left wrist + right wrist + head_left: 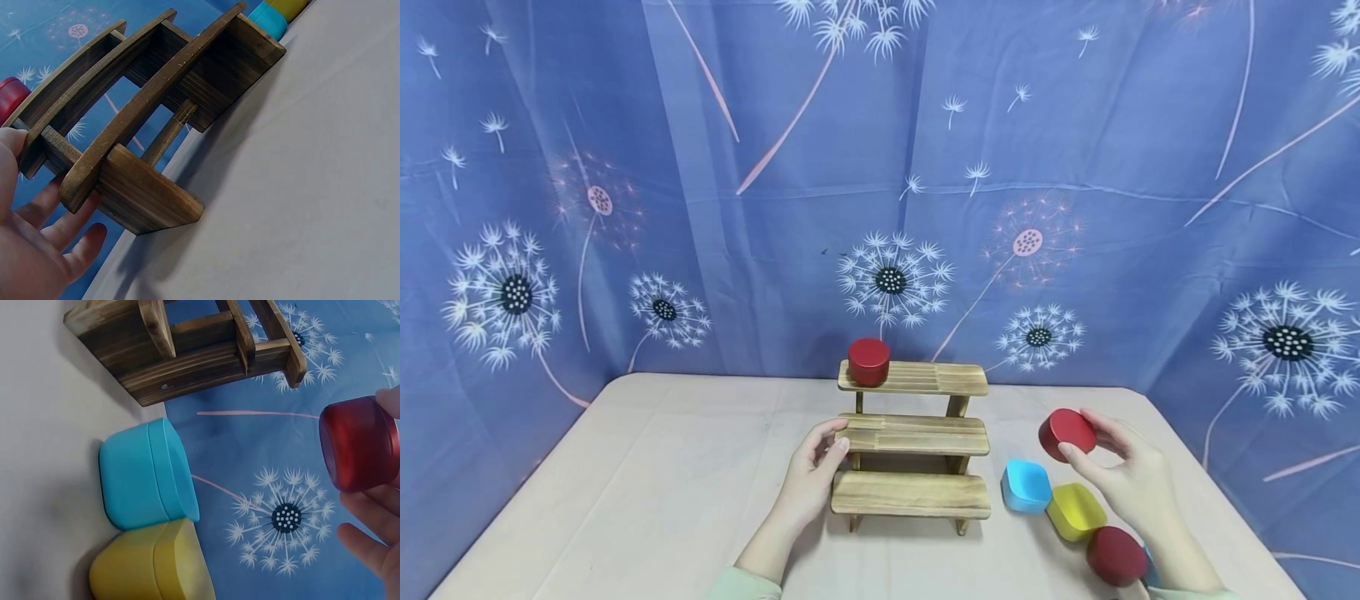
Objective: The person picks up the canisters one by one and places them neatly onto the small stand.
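A three-step wooden display stand (913,435) stands on the table. My left hand (816,471) holds the left end of its middle step; in the left wrist view the thumb lies at the step's edge and the other fingers (65,228) reach round the stand's side. Between thumb and fingers my right hand (1131,471) pinches a round red tin (1067,434), raised above the table to the right of the stand. In the right wrist view this tin (359,444) is tilted sideways. A second red tin (868,362) sits on the left of the top step.
Right of the stand are a light blue square box (1027,487), a yellow square box (1077,512) and a dark red tin (1117,556). A blue thing (1152,568) is mostly hidden by my right wrist. A blue dandelion-print curtain (775,250) hangs behind the table.
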A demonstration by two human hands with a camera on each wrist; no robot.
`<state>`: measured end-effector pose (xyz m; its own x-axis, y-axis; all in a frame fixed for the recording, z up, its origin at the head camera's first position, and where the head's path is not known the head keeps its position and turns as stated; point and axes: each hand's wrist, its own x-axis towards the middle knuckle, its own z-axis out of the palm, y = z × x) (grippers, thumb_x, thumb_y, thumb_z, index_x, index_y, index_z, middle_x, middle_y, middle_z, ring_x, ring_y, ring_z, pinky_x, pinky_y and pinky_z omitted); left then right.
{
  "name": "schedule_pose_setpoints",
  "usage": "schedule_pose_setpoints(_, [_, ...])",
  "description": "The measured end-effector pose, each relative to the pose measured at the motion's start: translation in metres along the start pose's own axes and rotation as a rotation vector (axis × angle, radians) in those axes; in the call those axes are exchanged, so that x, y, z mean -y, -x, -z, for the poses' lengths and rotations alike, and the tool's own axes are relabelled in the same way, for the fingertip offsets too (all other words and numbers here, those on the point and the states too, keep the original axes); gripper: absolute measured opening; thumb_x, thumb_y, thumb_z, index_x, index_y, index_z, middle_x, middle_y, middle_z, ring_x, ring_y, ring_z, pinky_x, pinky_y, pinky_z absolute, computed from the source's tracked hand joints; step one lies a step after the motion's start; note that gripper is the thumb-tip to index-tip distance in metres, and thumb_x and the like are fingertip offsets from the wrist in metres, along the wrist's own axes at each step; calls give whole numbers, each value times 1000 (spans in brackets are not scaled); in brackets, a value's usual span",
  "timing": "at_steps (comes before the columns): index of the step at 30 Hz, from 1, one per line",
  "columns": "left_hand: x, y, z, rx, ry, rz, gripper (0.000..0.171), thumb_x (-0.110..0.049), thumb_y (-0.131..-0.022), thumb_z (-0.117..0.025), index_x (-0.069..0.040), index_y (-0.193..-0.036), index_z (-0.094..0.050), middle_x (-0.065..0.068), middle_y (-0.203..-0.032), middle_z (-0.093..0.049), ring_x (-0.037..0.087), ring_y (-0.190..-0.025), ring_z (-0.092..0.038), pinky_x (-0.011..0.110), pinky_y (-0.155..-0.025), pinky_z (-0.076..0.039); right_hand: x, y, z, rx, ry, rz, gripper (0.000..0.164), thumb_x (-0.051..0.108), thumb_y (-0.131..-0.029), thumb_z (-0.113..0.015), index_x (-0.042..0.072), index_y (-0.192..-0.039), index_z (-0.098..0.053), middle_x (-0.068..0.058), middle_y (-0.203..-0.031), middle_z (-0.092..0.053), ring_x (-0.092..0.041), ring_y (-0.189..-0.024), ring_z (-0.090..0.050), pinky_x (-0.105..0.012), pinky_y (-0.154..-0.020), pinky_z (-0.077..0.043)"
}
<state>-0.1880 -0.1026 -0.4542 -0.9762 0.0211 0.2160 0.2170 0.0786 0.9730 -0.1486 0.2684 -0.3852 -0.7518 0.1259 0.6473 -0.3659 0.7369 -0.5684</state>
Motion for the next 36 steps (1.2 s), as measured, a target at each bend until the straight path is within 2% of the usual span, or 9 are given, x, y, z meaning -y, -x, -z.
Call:
schedule_pose_setpoints(5, [1,0,0,-2,1,-10,31,-15,-95,-55,-7,-125,-55,10,-106,-57,4,-89,-58,20,-85,-49,3,-1,-6,19,-92,-57,54,1,-68,-82,2,-119,-63,33,-99,-56,20,-85,-56,-2,-71,-46])
schedule_pose_setpoints(11, [2,1,0,1,14,-20,31,-15,-95,-55,-6,-124,-55,9,-104,-56,4,-88,-58,19,-84,-49,7,-2,-12,-11,-176,-93,54,-6,-67,-80,1,-118,-64,29,-101,-58,16,-81,-60,-7,-64,-50])
schedule_pose_setpoints(22, [1,1,0,2,16,8,30,-16,-95,-55,-9,-124,-56,10,-106,-56,5,-88,-59,20,-85,-49,12,-4,-18,-7,-201,-128,51,-8,-70,-76,-1,-119,-61,21,-101,-56,13,-81,-59,-9,-61,-50])
schedule_pose_setpoints(32, [2,0,1,4,8,7,30,-16,-95,-55,-9,-124,-56,10,-105,-56,6,-88,-59,20,-85,-49,18,-7,-25,-24,-258,-145,56,-7,-73,-75,0,-126,-57,29,-107,-57,14,-96,-56,-6,-67,-49])
schedule_pose_setpoints(36, [0,0,0,4,17,-7,31,-16,-95,-56,-7,-125,-55,11,-103,-55,5,-88,-58,20,-84,-49,20,-9,-29,-5,-258,-148,58,-4,-74,-75,1,-129,-56,30,-110,-55,15,-99,-54,-5,-71,-48])
